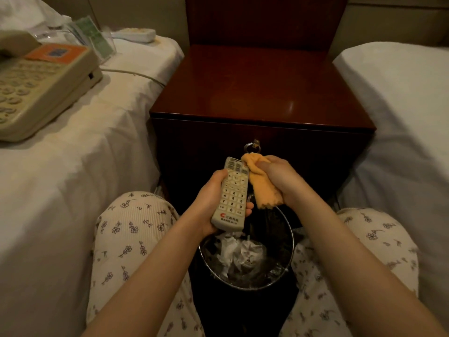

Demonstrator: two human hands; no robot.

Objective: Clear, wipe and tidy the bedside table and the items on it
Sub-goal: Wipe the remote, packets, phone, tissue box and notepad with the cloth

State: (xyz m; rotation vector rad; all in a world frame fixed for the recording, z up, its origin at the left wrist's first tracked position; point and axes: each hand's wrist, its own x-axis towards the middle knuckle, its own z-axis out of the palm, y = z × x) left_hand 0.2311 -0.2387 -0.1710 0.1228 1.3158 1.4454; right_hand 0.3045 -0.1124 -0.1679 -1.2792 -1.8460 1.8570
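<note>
My left hand [211,201] grips a white remote control [232,195], buttons facing up, in front of the dark wooden bedside table [262,88]. My right hand [279,177] clutches a bunched orange cloth [261,182], which touches the remote's upper right edge. Both hands hover above a round metal bin [286,261] holding crumpled white paper. The table top carries nothing.
On the left bed [73,178] lie a beige telephone [41,86] with its cord, a clear plastic card stand [93,37] and a second white remote [136,34]. Another white bed [401,113] is on the right. A ring pull [252,147] hangs on the drawer front. My knees flank the bin.
</note>
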